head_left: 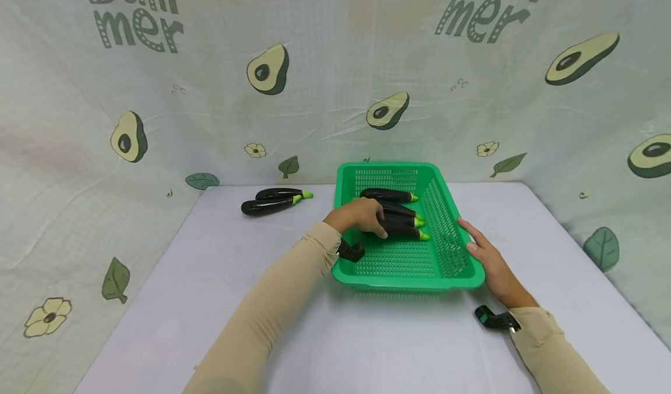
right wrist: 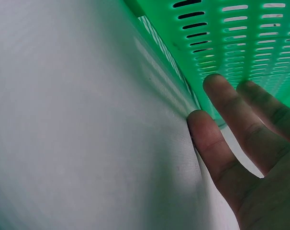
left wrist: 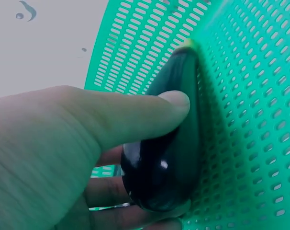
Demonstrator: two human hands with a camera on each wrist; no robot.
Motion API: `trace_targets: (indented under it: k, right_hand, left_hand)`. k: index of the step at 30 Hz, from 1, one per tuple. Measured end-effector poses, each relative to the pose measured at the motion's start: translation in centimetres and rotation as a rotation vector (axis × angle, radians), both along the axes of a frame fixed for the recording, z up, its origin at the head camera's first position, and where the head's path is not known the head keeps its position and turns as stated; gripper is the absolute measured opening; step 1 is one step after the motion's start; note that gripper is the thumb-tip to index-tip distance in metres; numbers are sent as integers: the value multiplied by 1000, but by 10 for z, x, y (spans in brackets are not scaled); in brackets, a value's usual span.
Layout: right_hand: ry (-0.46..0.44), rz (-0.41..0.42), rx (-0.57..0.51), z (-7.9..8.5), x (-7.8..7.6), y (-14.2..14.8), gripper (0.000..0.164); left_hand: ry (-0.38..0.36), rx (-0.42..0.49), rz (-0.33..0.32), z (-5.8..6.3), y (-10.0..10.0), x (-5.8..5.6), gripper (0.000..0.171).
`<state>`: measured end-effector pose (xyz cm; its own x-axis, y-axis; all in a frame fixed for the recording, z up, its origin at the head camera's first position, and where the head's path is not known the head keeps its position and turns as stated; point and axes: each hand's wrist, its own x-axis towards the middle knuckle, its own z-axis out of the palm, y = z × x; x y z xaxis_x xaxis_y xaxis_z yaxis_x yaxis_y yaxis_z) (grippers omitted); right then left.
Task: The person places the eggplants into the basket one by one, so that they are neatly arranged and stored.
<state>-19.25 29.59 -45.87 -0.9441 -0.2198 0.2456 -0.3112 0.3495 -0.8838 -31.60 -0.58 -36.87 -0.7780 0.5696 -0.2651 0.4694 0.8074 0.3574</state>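
A green plastic basket [head_left: 409, 283] with slotted walls stands on the table, with several dark eggplants [head_left: 388, 194] lying side by side in it, green stem ends to the right. My left hand [head_left: 362, 214] reaches in over the left rim and grips an eggplant [left wrist: 169, 163] near its rounded end, thumb on top and fingers curled beneath. At the basket's right side, my right hand [head_left: 493, 266] touches the rim and outer wall. Its fingers [right wrist: 240, 120] look straight in the right wrist view, fingertips against or close to the slotted wall.
Two more eggplants [head_left: 269, 206] lie together on the white-covered table [head_left: 230, 271], left of the basket at the back. A cloth printed with avocados [head_left: 268, 69] hangs behind and along the sides. Black straps with small devices [head_left: 495, 318] are on both wrists.
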Motion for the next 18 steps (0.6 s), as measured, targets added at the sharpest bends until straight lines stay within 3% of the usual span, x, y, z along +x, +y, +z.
trace_targets:
  k: [7,18]
  right_hand:
    - [8,1,4,1,-2,-1,52]
    - [14,7,-6,0,-1,-1,52]
  left_hand:
    - [12,-60,-2,1,-2,2,53]
    - [99,-141,-27,-2,1,6,54]
